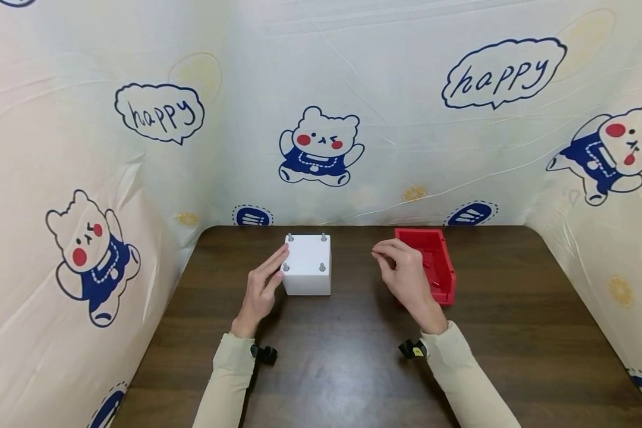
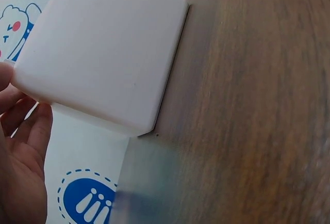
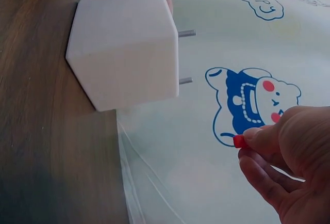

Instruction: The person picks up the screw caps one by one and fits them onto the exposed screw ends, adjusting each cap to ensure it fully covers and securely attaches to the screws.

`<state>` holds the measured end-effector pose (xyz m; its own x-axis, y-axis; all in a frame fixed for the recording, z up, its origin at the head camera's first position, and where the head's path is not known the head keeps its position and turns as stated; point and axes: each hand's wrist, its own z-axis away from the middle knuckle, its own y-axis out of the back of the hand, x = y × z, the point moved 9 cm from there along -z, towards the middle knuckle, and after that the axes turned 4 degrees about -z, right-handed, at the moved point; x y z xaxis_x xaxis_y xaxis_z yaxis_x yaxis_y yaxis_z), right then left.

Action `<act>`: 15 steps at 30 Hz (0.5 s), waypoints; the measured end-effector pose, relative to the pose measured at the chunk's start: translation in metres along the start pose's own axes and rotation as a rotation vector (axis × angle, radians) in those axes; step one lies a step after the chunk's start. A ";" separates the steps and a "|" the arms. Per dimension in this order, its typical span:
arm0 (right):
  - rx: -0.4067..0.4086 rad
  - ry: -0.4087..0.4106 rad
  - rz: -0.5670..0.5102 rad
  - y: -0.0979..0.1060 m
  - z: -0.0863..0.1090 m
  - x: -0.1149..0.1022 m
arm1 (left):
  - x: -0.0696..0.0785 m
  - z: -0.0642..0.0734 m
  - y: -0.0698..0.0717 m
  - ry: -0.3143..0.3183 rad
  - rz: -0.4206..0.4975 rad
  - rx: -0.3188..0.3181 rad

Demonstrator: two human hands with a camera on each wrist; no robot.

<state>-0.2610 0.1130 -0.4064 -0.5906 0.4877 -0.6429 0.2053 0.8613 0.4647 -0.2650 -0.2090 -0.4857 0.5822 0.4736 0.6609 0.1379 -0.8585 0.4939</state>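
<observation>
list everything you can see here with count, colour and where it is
table: one, dark brown, under everything
block: one, white, on the table, left of the tray
bolts: four, silver grey, upright near the block's top corners
tray: one, red, on the table's right half
small pieces: too small to count, red, inside the tray
cap-like piece: one, red, in the right grip's fingertips
printed sheet: piece count unclear, pale with blue bears, behind and beside the table
wrist devices: two, black, at the wrists
sleeves: two, cream, on both forearms
left grip: one, bare, touching the block's left side
right grip: one, bare, by the tray
</observation>
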 end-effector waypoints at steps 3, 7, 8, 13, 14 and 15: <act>0.003 0.004 -0.002 -0.002 -0.001 -0.003 | 0.001 0.000 0.000 -0.005 0.003 -0.002; 0.008 0.011 -0.013 -0.004 -0.002 -0.006 | 0.002 0.000 0.001 -0.019 -0.001 0.004; 0.009 0.013 -0.018 -0.005 -0.003 -0.006 | 0.002 -0.001 0.001 -0.021 -0.001 0.005; 0.017 0.029 -0.034 -0.009 -0.003 -0.011 | 0.001 0.000 0.001 -0.017 -0.006 0.003; 0.020 0.034 -0.036 -0.010 -0.003 -0.012 | 0.001 0.000 0.001 -0.016 -0.005 0.001; 0.024 0.036 -0.037 -0.010 -0.003 -0.013 | 0.001 0.000 0.001 -0.015 -0.007 0.000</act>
<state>-0.2576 0.0975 -0.4005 -0.6260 0.4503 -0.6367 0.2013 0.8821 0.4259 -0.2638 -0.2094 -0.4847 0.5930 0.4764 0.6491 0.1418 -0.8554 0.4982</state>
